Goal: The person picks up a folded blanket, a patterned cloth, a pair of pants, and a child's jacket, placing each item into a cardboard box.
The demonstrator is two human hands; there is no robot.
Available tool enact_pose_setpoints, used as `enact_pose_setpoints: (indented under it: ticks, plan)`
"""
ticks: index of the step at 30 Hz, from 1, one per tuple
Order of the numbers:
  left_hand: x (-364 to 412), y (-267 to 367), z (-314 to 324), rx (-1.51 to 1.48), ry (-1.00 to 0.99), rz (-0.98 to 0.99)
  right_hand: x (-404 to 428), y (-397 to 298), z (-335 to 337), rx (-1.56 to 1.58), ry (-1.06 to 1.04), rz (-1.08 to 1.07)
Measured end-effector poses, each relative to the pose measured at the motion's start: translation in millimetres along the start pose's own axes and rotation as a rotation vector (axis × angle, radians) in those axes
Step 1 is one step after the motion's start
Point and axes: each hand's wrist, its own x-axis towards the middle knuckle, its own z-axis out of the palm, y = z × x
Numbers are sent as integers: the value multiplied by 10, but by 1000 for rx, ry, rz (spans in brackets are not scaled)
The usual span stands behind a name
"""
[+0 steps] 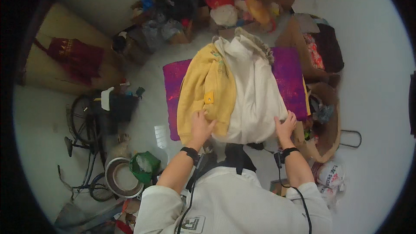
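A yellow jacket (pixel 208 81) lies spread before me, one side folded back so that its off-white fleece lining (pixel 253 94) faces up. Fuzzy trim edges the hood area at its far end. My left hand (pixel 202 126) grips the yellow cloth near the bottom hem, just below a small snap tab (pixel 209 97). At the lower right corner of the lining, my right hand (pixel 286 125) has hold of the edge, thumb on the near side. Under the jacket is a purple patterned cloth (pixel 289 74), showing on both sides.
Cardboard boxes (pixel 321 149) with assorted goods stand close on the right. Bags and boxes (pixel 224 14) fill the far side. A bicycle (pixel 87 143), a metal basin (pixel 123 177) and a green bag (pixel 144 166) are at my left. Cables (pixel 300 198) run from both wristbands.
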Motion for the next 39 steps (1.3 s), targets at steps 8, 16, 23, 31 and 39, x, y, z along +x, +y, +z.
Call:
enact_pose_setpoints:
  ticks: [8, 16, 23, 31, 39]
  plan:
    - [28, -22, 147, 156, -35, 316, -196, 701, -49, 300, -348, -9]
    - [99, -332, -195, -426, -198, 21, -72, -476, -1388, 730, -153, 142]
    - [-52, -801, 59, -376, -346, -427, -926, -1258, 246, 905, -538, -119]
    - [-307, -330, 459, -964, -545, -724, -1495, -256, 721, 587, -486, 560]
    - [-457, -619, 477, -1551, -314, -595, -1719, -506, 650, 1490, -854, 915]
